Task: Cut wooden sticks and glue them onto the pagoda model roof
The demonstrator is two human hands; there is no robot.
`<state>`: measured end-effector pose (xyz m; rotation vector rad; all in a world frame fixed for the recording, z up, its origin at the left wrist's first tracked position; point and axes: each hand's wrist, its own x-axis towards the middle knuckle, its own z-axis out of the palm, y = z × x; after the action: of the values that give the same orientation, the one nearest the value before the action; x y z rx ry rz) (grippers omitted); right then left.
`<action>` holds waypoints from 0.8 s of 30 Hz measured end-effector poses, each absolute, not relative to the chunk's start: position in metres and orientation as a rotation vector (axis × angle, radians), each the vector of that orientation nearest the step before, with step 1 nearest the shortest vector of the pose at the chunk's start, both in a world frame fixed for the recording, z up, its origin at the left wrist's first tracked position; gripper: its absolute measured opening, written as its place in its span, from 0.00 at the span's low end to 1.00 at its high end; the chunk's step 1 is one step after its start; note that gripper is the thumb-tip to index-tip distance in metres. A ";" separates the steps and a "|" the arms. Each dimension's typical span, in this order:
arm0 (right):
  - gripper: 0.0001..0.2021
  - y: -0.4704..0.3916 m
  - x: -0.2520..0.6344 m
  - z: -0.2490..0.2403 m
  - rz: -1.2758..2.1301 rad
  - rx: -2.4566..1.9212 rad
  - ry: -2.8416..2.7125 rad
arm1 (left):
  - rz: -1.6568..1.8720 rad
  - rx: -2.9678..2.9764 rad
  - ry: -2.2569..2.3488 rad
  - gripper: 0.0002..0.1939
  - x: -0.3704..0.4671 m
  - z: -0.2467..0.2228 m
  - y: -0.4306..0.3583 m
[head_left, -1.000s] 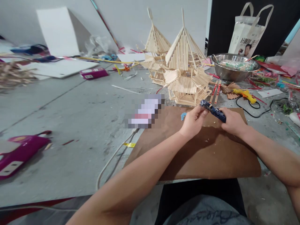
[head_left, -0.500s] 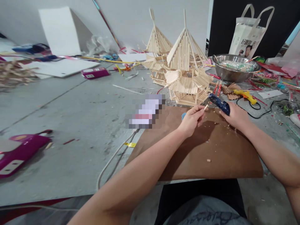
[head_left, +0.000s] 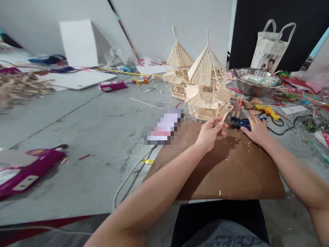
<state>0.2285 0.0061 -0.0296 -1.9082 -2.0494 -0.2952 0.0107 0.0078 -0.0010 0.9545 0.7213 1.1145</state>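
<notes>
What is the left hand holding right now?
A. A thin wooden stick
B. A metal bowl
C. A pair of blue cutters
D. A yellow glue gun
A: the left hand pinches a thin wooden stick between its fingertips, while the blue cutters lie on the brown board under the right hand, and the yellow glue gun and metal bowl sit untouched behind.

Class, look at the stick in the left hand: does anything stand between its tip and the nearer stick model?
Nothing visible does. The left hand holds the stick just before the model; the cutters under the right hand lie to one side.
</notes>
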 end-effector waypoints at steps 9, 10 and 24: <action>0.14 0.002 0.192 0.055 0.344 -1.384 -1.863 | 1.295 1.028 0.737 0.13 0.017 0.032 0.016; 0.15 0.006 0.183 0.065 0.432 -1.344 -1.821 | 1.302 1.041 0.720 0.12 0.019 0.036 0.017; 0.10 0.057 0.138 0.126 0.866 -1.075 -1.427 | 1.247 1.207 0.700 0.10 0.013 0.067 0.038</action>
<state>0.1384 0.0566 0.1262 -1.0745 -1.4266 0.8662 0.0127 0.0379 0.0668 1.2073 0.7004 1.2466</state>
